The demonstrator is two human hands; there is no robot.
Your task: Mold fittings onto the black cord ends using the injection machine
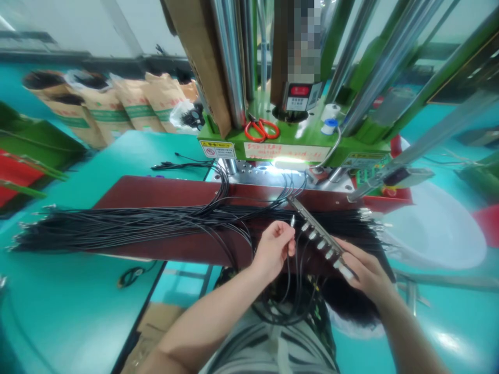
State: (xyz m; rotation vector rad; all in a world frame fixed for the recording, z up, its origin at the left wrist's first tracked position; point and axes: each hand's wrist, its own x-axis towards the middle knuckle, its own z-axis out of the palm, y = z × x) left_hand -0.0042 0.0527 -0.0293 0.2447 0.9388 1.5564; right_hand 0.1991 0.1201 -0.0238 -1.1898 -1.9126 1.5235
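My left hand (pixel 276 245) pinches a black cable just behind its silver connector (pixel 292 221), which points up. Slanting across the middle is a metal bar (pixel 317 228) with a row of several silver connectors along its near side. Its lower right end is gripped by my right hand (pixel 364 267), fingers wrapped over the edge. The bar's far end and the pinched connector are close together but apart. Thin black cables hang in a loop below my left hand toward my lap. A thick bundle of black cables (pixel 128 223) lies behind both hands.
The bundle rests on a dark red board (pixel 156 189) before a green press (pixel 230 137). Red-handled scissors (pixel 262 131) and thread spools (pixel 330 119) sit on the press. A white basin (pixel 448 228) stands at right. Paper sacks (pixel 128 106) line the back left.
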